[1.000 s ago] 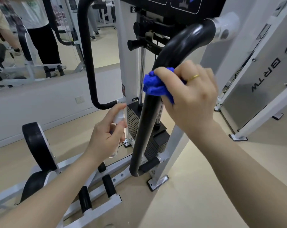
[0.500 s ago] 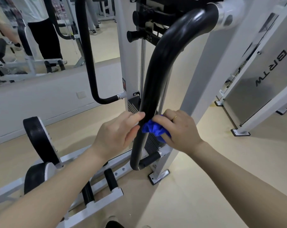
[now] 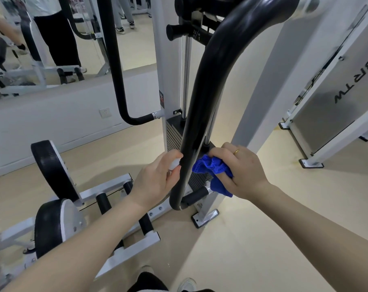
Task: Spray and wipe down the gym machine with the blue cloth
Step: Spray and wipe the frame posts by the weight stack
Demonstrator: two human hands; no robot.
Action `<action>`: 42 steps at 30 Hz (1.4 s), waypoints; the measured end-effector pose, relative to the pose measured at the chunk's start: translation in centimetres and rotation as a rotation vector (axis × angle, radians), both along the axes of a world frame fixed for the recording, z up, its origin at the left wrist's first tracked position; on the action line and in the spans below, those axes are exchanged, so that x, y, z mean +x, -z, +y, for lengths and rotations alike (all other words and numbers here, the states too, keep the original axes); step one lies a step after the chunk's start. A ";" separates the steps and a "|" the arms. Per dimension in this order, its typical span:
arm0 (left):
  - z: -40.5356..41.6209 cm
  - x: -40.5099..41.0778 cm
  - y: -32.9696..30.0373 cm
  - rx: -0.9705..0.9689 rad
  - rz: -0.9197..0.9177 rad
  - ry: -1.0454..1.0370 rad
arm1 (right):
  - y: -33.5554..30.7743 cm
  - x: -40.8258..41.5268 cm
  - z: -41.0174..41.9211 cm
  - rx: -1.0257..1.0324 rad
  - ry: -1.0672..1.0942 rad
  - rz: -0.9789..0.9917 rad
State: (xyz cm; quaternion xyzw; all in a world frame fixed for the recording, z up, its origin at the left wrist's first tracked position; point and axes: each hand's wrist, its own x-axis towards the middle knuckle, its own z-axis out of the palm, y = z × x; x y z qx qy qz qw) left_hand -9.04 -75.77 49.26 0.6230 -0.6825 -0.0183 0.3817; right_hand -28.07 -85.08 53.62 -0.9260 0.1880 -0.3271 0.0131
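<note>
A thick black padded arm (image 3: 208, 89) of the gym machine curves down from the upper right to a bend near the floor. My right hand (image 3: 245, 171) grips the bunched blue cloth (image 3: 213, 171) against the right side of that arm, low down. My left hand (image 3: 157, 180) is on the arm's left side and holds a small white spray bottle (image 3: 175, 162), of which only the top shows between the fingers. The bottle's tip sits right at the arm.
Behind the arm stands the weight stack (image 3: 174, 135) in its white frame. Black roller pads (image 3: 52, 171) and a white footrest frame (image 3: 136, 239) lie at lower left. Another white machine (image 3: 330, 106) is at right. A wall mirror (image 3: 52, 39) reflects people.
My right hand has slid the blue cloth from high on the black arm down to its lower part. My left hand has come in close against the arm's left side.
</note>
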 end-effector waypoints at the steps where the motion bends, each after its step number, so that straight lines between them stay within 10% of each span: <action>1: 0.1 -0.1 0.3 0.014 0.018 -0.007 | 0.2 0.0 0.1 0.009 0.001 0.012; 16: 0.9 0.0 3.1 0.082 0.149 -0.104 | 1.3 1.2 0.7 0.043 -0.020 0.083; 26: 1.4 0.2 6.8 0.385 0.738 -0.247 | 1.2 5.0 2.9 -0.468 0.167 0.176; 33: 2.1 2.0 5.7 0.378 0.697 -0.312 | 7.7 5.4 6.0 -0.149 0.263 0.548; 39: 2.3 4.0 5.1 0.467 0.659 -0.249 | 0.6 7.1 5.7 -0.341 0.562 0.143; 42: 2.6 4.7 4.5 0.461 0.657 -0.227 | 5.0 7.6 6.8 -0.280 0.479 0.377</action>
